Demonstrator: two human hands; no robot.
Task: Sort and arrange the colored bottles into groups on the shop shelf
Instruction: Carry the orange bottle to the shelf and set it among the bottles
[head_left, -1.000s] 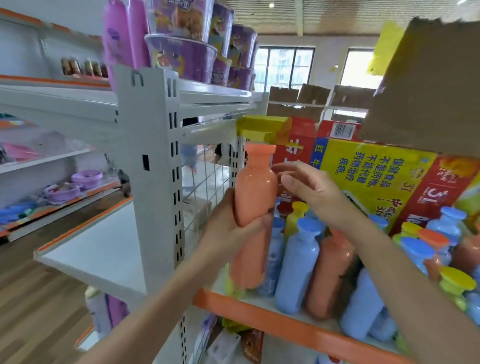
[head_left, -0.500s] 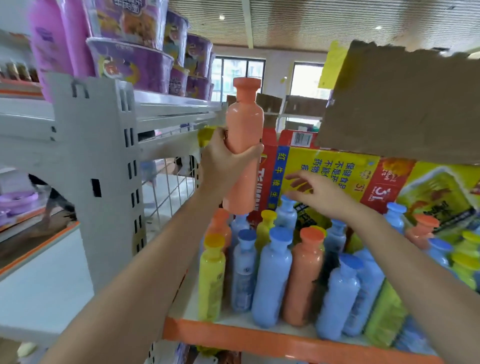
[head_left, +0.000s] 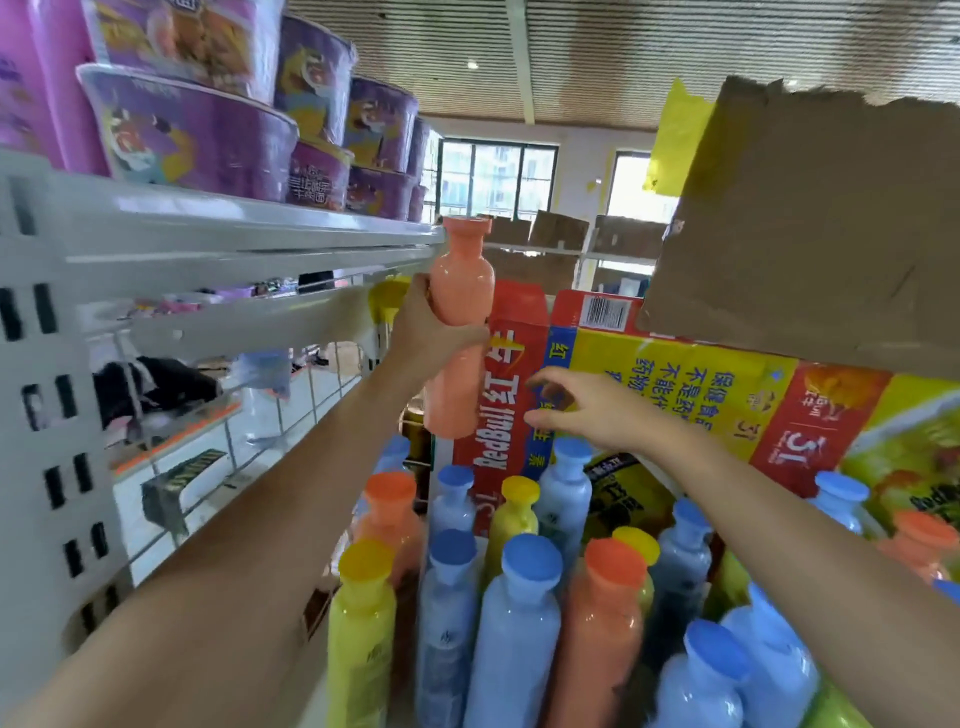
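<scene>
Orange bottle gripped upright by left hand (arm raised); right hand fingers loosely spread.

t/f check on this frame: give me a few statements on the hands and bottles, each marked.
1. The left hand grips the orange bottle, held above the standing bottles. True.
2. The right hand also grips a bottle. False: it holds nothing; it is above a blue bottle.
3. Purple bowls are stacked on the upper shelf. True.
4. The nearest bottle at front left is blue. False: it is a yellow bottle.
</scene>
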